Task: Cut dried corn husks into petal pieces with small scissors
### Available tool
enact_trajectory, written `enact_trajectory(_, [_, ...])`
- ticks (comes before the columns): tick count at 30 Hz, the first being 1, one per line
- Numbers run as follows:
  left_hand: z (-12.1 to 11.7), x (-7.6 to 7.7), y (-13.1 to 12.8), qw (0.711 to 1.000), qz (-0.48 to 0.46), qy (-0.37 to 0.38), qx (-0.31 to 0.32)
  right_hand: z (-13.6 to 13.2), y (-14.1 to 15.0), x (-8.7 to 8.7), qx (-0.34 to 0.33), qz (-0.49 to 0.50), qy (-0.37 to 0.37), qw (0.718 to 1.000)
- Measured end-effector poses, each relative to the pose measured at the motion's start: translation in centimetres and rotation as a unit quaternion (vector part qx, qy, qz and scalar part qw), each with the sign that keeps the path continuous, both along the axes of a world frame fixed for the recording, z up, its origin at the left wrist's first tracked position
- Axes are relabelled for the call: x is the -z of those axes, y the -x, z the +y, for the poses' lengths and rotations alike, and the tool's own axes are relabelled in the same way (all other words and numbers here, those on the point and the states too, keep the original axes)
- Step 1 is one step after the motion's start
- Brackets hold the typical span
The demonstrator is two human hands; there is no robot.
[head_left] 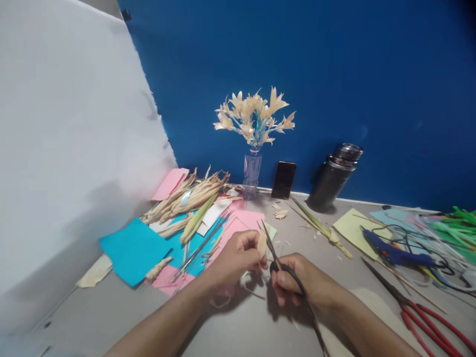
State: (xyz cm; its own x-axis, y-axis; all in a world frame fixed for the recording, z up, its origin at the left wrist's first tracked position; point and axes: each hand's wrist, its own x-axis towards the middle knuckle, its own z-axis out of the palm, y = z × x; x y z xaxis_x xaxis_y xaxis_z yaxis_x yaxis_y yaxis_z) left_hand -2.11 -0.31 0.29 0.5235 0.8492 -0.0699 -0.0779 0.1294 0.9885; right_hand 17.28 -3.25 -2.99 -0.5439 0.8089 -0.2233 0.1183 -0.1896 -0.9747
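Observation:
My left hand [238, 258] pinches a small pale piece of dried husk [262, 243] just above the grey tabletop [111, 317]. My right hand [297, 285] grips black-handled scissors [273, 250], whose blades point up and left beside the husk piece. The two hands are close together near the middle of the table. Pink paper sheets [241, 220] lie under and behind my left hand.
A bundle of dried husks [186, 198] and blue paper [134, 250] lie at left. A glass vase of husk flowers [253, 129], a phone [283, 179] and a dark flask [334, 176] stand against the blue wall. A blue glue gun [394, 253], red-handled pliers [427, 317] and green strips [457, 225] lie at right.

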Motion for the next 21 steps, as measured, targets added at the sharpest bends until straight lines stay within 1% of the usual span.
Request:
enact_trajectory(2, [0.0,0.1,0.1,0.999,0.03,-0.028,0.022,0.0,0.0,-0.3,0.007,-0.001,0.004,1.0])
enact_trajectory(4, [0.0,0.2,0.2,0.998,0.042,-0.038,0.035,-0.1,0.1,-0.4,0.018,0.003,0.009,1.0])
enact_trajectory(7, [0.2,0.2,0.2,0.999,0.017,-0.004,0.028,0.0,0.2,-0.3,0.027,0.007,0.002,1.0])
enact_trajectory(10, [0.2,0.1,0.2,0.999,-0.018,0.04,0.0,0.0,0.5,-0.1,0.054,0.006,-0.013,0.998])
enact_trajectory(14, [0.2,0.3,0.0,0.993,-0.074,0.076,-0.047,0.0,0.8,-0.1,0.096,-0.007,-0.027,0.995])
enact_trajectory(17, [0.4,0.4,-0.1,0.984,-0.124,0.095,-0.083,0.1,1.0,0.1,0.109,-0.024,-0.023,0.994])
enact_trajectory(21, [1.1,0.6,0.1,0.97,-0.172,0.106,-0.136,0.1,1.2,0.6,0.107,-0.045,-0.023,0.993])
